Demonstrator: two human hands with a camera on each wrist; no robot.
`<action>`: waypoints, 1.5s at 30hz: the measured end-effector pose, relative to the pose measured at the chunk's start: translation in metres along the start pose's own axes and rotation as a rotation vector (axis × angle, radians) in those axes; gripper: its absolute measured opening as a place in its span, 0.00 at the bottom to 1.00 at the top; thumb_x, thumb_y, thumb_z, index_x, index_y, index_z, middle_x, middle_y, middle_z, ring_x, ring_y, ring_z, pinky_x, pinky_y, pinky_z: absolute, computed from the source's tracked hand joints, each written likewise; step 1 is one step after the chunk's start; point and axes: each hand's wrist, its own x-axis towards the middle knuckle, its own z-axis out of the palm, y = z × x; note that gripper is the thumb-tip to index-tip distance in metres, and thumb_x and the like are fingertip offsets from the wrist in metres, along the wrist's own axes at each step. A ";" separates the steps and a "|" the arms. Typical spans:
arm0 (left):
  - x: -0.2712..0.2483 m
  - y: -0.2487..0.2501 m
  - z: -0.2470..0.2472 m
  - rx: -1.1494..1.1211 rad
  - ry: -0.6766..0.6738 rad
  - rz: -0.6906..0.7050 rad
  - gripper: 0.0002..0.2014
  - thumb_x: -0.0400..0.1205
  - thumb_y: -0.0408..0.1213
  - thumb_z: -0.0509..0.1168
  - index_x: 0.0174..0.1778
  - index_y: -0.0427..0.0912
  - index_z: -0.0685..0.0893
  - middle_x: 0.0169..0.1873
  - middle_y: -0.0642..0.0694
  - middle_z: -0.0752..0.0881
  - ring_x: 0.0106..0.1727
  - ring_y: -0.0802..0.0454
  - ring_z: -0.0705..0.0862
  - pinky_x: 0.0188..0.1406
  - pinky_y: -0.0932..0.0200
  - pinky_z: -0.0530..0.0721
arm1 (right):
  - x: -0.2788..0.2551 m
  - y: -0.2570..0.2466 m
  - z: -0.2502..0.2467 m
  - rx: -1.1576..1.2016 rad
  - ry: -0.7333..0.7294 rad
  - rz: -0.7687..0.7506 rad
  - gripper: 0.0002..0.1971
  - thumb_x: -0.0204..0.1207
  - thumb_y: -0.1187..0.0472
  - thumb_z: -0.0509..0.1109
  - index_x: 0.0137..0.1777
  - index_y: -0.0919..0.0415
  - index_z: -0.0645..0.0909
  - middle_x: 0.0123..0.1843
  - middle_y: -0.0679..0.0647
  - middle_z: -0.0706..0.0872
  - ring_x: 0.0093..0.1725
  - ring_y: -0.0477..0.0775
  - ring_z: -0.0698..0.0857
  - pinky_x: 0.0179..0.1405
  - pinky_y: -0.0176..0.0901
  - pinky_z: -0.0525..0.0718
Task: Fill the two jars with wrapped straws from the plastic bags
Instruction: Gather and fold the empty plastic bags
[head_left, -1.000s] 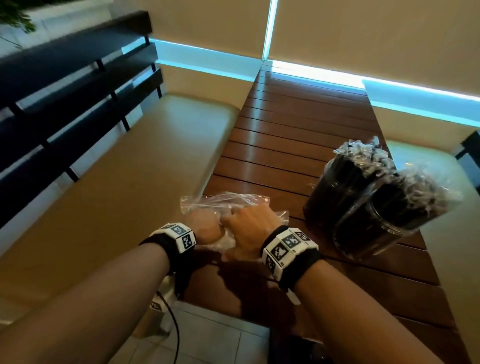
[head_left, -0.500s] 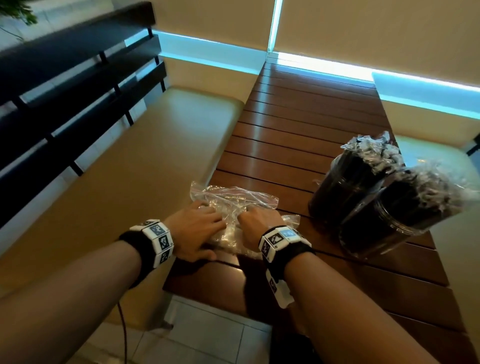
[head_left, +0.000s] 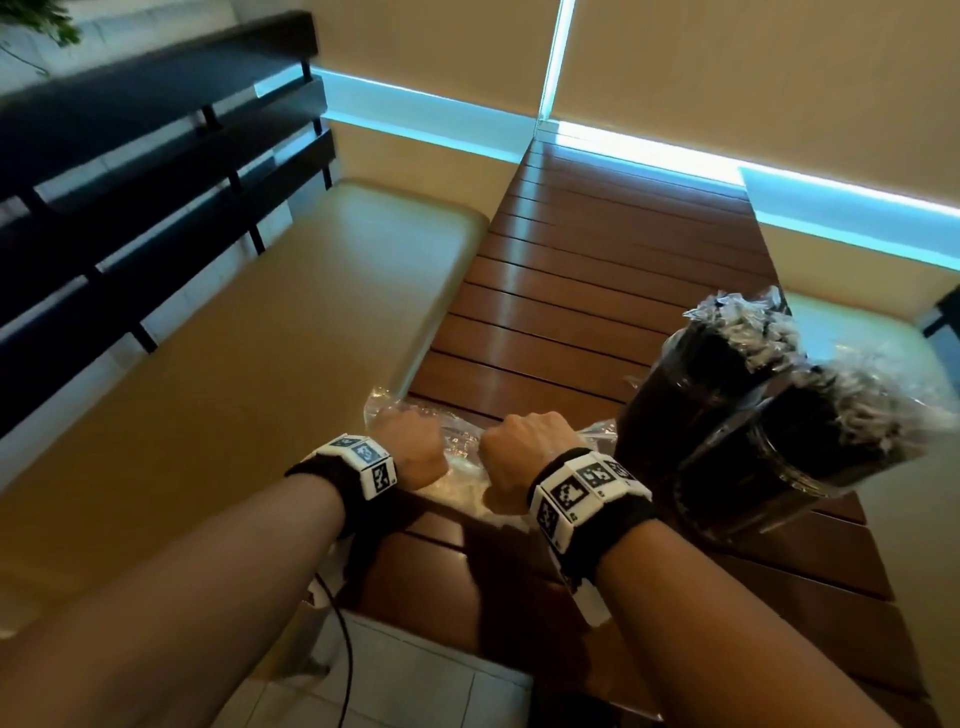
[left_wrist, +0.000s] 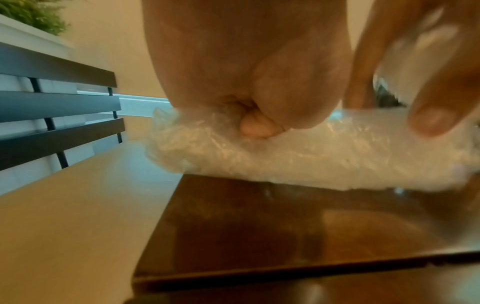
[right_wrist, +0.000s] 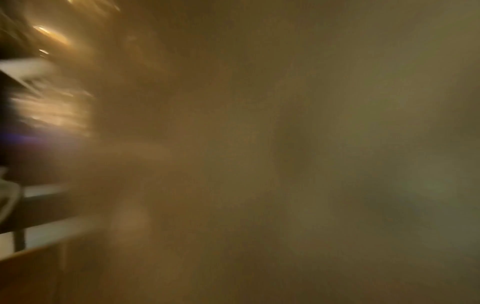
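Two jars (head_left: 691, 415) (head_left: 810, 457) stand touching one another at the right edge of the slatted wooden table (head_left: 582, 291), both packed full of dark wrapped straws (head_left: 748, 332) whose crinkled clear ends stick up above the rims. They sit just beside my right hand (head_left: 519, 457) and crowd that side. A tan padded bench (head_left: 260, 338) with a dark slatted back (head_left: 130, 182) runs along the left, and a green plant (left_wrist: 33, 14) shows behind it in the left wrist view.

The clear plastic bag (head_left: 462, 457) lies crumpled near the table's front edge, between my two hands. My left hand (head_left: 410, 452) has its fingers curled into the film, bunching it; the left wrist view shows the grip plainly. My right hand is fisted with knuckles up at the bag's other end, and its fingers (left_wrist: 428, 115) reach onto the plastic. The right wrist view is all blur and tells me nothing.

Half a second ago both hands lay flatter on the bag; now they are balled up and closer together, with the bag squeezed smaller.

Only the black-and-white coded squares on the wristbands (head_left: 582, 488) carry markings; no lettering is legible.
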 end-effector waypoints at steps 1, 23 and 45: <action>0.002 -0.002 0.001 -0.046 -0.025 -0.012 0.10 0.79 0.37 0.60 0.31 0.42 0.76 0.41 0.42 0.87 0.44 0.43 0.84 0.44 0.57 0.76 | 0.003 0.003 0.007 0.053 -0.018 0.018 0.07 0.73 0.50 0.72 0.46 0.51 0.81 0.43 0.51 0.85 0.38 0.58 0.82 0.37 0.47 0.77; -0.023 -0.035 0.018 -0.130 0.346 0.038 0.23 0.80 0.45 0.66 0.73 0.57 0.76 0.78 0.50 0.70 0.83 0.44 0.65 0.79 0.31 0.59 | 0.008 0.010 0.049 0.890 0.092 0.236 0.12 0.75 0.53 0.66 0.33 0.36 0.83 0.48 0.41 0.89 0.51 0.49 0.86 0.48 0.44 0.83; -0.106 0.051 -0.200 -1.592 0.589 0.271 0.17 0.78 0.41 0.75 0.62 0.51 0.86 0.55 0.49 0.91 0.57 0.51 0.89 0.54 0.50 0.89 | -0.092 0.043 -0.129 0.974 1.185 0.253 0.08 0.81 0.53 0.69 0.53 0.56 0.85 0.51 0.51 0.79 0.47 0.44 0.77 0.43 0.16 0.67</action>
